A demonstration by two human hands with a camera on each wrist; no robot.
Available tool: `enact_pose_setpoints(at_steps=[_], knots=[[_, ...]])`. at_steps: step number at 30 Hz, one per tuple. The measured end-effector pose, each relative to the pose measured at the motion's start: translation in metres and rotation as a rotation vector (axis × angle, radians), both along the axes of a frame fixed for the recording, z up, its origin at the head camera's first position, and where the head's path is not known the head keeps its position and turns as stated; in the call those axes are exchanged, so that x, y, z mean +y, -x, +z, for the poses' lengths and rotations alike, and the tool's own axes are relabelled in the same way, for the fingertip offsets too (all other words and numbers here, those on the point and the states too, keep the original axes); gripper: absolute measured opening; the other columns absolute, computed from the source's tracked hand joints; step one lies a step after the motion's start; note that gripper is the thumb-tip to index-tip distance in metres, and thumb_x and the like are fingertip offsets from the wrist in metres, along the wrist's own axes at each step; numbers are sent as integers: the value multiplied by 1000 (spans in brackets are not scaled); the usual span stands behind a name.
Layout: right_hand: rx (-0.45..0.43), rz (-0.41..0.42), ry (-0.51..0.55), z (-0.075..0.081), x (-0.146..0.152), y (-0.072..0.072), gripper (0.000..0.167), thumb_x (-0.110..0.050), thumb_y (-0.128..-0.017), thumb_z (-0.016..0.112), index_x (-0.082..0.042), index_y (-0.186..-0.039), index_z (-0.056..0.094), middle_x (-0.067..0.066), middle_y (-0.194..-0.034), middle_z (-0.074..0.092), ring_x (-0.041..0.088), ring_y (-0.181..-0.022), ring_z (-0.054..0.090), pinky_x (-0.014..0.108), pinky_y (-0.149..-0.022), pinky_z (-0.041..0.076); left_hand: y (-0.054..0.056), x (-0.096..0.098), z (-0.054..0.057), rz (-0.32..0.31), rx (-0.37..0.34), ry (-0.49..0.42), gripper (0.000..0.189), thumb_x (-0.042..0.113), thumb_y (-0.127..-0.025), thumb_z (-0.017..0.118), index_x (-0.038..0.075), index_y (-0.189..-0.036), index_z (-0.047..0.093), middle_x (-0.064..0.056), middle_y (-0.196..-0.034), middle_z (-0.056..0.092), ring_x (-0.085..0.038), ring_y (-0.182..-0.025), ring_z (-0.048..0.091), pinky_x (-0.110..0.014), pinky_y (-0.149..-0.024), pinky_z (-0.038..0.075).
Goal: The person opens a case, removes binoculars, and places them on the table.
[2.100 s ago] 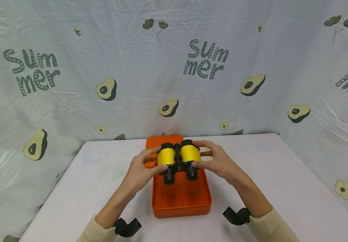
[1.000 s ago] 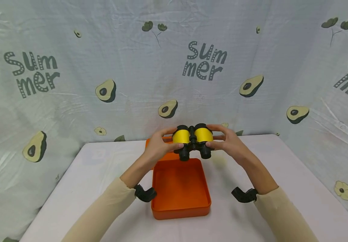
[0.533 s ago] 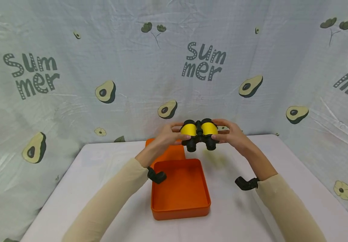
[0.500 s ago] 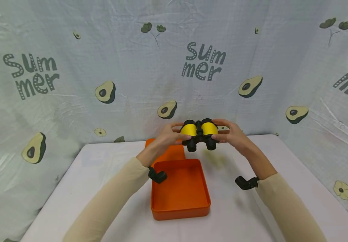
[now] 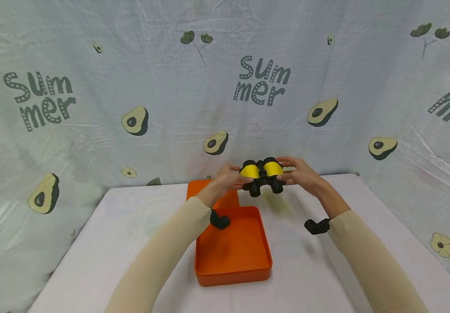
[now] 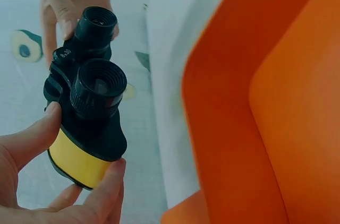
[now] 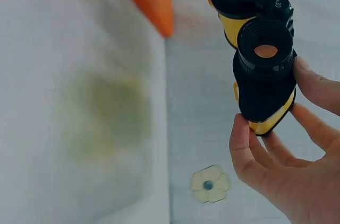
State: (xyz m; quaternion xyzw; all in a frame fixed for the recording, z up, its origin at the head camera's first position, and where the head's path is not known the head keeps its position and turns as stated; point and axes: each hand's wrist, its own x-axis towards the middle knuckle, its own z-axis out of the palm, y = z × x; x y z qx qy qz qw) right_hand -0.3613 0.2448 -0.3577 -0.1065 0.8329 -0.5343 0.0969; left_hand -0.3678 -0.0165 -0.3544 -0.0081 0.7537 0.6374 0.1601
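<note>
A pair of black and yellow binoculars (image 5: 261, 177) is held up above the far part of the table, eyepieces facing the camera. My left hand (image 5: 228, 179) grips its left barrel, with the thumb on the near side and fingers wrapped round the yellow band, as the left wrist view shows on the binoculars (image 6: 87, 112). On the other barrel, my right hand (image 5: 299, 174) holds with thumb and fingertips; in the right wrist view that hand (image 7: 297, 165) curls round the lower edge. Below them lies an orange box (image 5: 233, 278), its inside bare.
The box's orange lid part (image 5: 225, 200) lies behind it, partly covered by the left forearm. A white table (image 5: 131, 234) carries the box. Behind it hangs a pale sheet (image 5: 162, 87) printed with avocados and lettering.
Both hands have lifted the binoculars from over the box, moving them away and to the right. In the last half second they shifted slightly further right and tilted a little.
</note>
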Motion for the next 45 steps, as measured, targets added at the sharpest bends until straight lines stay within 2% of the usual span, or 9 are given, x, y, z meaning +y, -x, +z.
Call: enact_pose_setpoints(at_steps=[5, 12, 19, 28, 33, 39, 45], knots=[[-33, 2, 6, -10, 4, 6, 74, -12, -99, 67, -9, -163, 30, 27, -168, 21, 46, -143, 44, 60, -114, 46, 7, 8, -10, 13, -12, -2, 72, 5, -88, 81, -5, -149, 43, -26, -148, 52, -40, -130, 61, -45, -112, 51], [-95, -20, 19, -30, 2, 15, 74, -9, -98, 66, -9, -163, 29, 26, -168, 21, 45, -143, 44, 60, -114, 46, 9, 14, -24, 38, -37, -2, 67, 0, -90, 76, -8, -149, 44, -26, -153, 46, -42, -133, 58, -46, -114, 49], [-134, -41, 3, -43, -1, 21, 73, -3, -97, 62, -7, -163, 28, 27, -168, 20, 45, -142, 45, 61, -115, 44, 9, 22, -36, 108, -48, 70, 59, 3, -90, 77, -5, -142, 49, -24, -145, 53, -40, -127, 58, -46, -114, 50], [-181, -59, -40, -57, 1, 25, 75, -1, -95, 56, -7, -163, 26, 26, -169, 19, 44, -146, 41, 61, -116, 43, 7, 29, -46, 60, -58, 39, 66, 3, -91, 75, -8, -148, 42, -25, -154, 45, -42, -135, 51, -49, -118, 45], [-194, -36, -58, -61, 2, 24, 75, -2, -96, 56, -5, -164, 24, 28, -169, 18, 43, -145, 42, 59, -115, 45, 9, 32, -52, 75, -100, 51, 66, 0, -91, 74, -5, -148, 40, -23, -155, 43, -39, -135, 50, -47, -120, 43], [-210, -36, -67, -62, 2, 22, 74, -3, -98, 55, -7, -165, 23, 26, -170, 16, 42, -147, 41, 56, -115, 46, 12, 34, -53, 66, -117, 55, 67, -1, -91, 74, -7, -149, 42, -22, -157, 43, -37, -137, 50, -46, -121, 43], [-230, -40, -75, -62, 4, 21, 76, -4, -98, 56, -10, -165, 21, 25, -171, 14, 43, -151, 34, 58, -117, 43, 9, 34, -49, 55, -136, 41, 64, 1, -92, 73, -7, -147, 43, -24, -156, 43, -39, -137, 49, -47, -120, 44]])
